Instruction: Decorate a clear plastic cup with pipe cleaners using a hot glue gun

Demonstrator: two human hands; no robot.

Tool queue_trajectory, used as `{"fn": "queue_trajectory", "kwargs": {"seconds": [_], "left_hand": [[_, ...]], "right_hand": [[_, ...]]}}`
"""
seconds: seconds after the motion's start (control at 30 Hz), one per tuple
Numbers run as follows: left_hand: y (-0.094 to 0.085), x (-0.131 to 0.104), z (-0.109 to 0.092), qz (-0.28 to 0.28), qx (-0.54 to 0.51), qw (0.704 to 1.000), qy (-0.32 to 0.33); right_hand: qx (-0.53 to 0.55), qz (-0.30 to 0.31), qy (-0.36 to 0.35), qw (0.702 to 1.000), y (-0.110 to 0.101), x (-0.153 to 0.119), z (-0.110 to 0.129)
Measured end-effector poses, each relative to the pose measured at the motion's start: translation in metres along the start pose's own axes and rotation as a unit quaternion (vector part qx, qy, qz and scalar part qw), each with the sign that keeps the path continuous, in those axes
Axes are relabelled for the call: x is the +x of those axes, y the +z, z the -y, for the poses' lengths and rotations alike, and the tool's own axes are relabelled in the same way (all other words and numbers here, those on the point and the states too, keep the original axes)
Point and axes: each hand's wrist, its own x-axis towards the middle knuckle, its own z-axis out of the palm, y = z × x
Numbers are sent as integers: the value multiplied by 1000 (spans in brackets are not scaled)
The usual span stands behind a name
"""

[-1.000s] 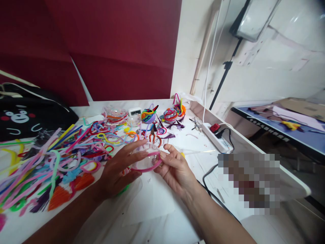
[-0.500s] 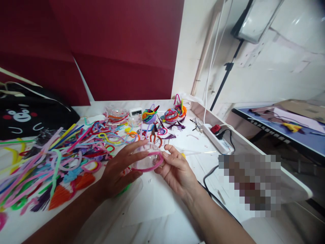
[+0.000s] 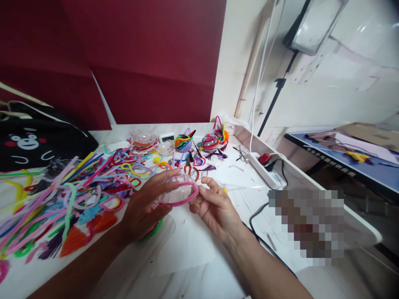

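A clear plastic ball is held up over the near part of the table, between both hands. Around its edge runs a fuzzy pink pipe cleaner. My left hand grips the ball from the left, fingers over the top and thumb underneath. At the ball's right end, my right hand has thumb and forefinger pinched on the pipe cleaner; its exact ends are too small to make out. Something green-edged lies partly hidden under my left hand.
Many coloured pipe cleaners and orange tassels cover the table's left side. Decorated balls stand at the back beside a small digital timer. A power strip with cables and a pair of glasses lie to the right.
The ball has tilted and shifted slightly left and up in my hands. My left fingers have moved a little up on it; my right hand keeps its pinch.
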Motion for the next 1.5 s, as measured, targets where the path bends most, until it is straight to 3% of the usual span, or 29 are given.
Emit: {"fn": "queue_trajectory", "kwargs": {"seconds": [0.1, 0.17, 0.27, 0.33, 0.47, 0.53, 0.63, 0.7, 0.8, 1.03, 1.17, 1.27, 1.33, 1.43, 1.5], "left_hand": [[1, 0, -1, -10, -33, 999, -23], [1, -2, 0, -18, -52, 998, -40], [2, -3, 1, -27, -58, 997, -46], [2, -2, 0, -32, -55, 997, -41], [2, -1, -1, -35, -51, 998, -32], [1, -1, -1, -32, -47, 998, -31], [1, -2, 0, -29, -44, 998, -27], [2, -2, -1, -34, -44, 998, -22], [1, -2, -1, -36, -40, 998, -25], [0, -2, -1, -38, -34, 998, -40], [1, -3, -1, -39, -38, 997, -47], [2, -3, -2, -39, -45, 997, -45], [1, -3, -4, -35, -46, 998, -38], [1, -3, -8, -18, -33, 999, -22], [2, -4, -11, -6, -23, 1000, -15]], "right_hand": [[-77, -16, -23, 997, -2, 3, 3], [-160, -39, -75, 983, -4, 3, 9], [-331, -77, -171, 925, -5, -5, 22], [-490, -87, -210, 842, -5, -19, 32], [-800, -54, -153, 578, -14, -55, 47], [-876, -54, -86, 471, -22, -70, 49], [-928, -74, 6, 366, -36, -81, 48], [-936, -82, 59, 337, -43, -80, 47], [-929, -80, 100, 348, -50, -73, 47], [-909, -85, 100, 396, -55, -57, 46], [-907, -98, 80, 402, -59, -52, 41], [-906, -106, 3, 409, -60, -53, 38], [-873, -105, -87, 468, -53, -56, 38], [-737, -63, -189, 646, -31, -58, 36], [-640, -19, -207, 740, -15, -56, 34]]}}
